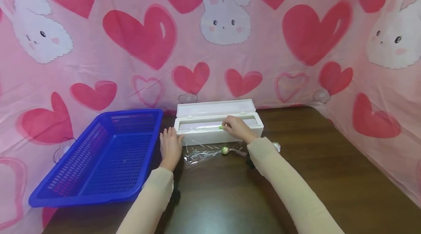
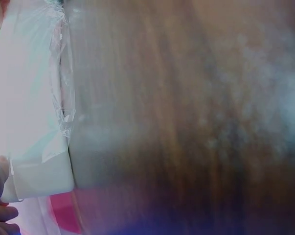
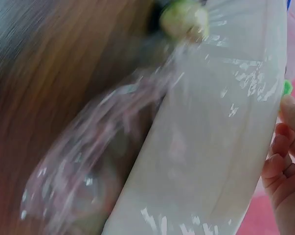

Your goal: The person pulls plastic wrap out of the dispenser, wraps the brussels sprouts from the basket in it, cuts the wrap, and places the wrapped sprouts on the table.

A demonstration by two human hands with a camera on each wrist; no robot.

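Note:
A white cling film dispenser (image 1: pixel 210 138) stands on the table with its long lid (image 1: pixel 215 108) raised at the back. My right hand (image 1: pixel 237 127) pinches a small green slider (image 1: pixel 220 127) on the dispenser's top front edge; the green also shows in the right wrist view. Clear cling film (image 1: pixel 200 154) hangs over the front and lies crumpled on the table. My left hand (image 1: pixel 171 144) rests on the dispenser's left end, fingers extended and thumb toward the front. A small round pale-green thing (image 1: pixel 224 150) lies by the film; its kind is unclear.
A blue plastic basket (image 1: pixel 144 175) with slotted walls stands left of the left hand. A small shiny pale thing (image 1: pixel 277 147) lies beyond the right sleeve, partly hidden. The brown wooden table (image 1: pixel 223 197) meets a pink heart-patterned cloth (image 1: pixel 197 55) at the back and sides.

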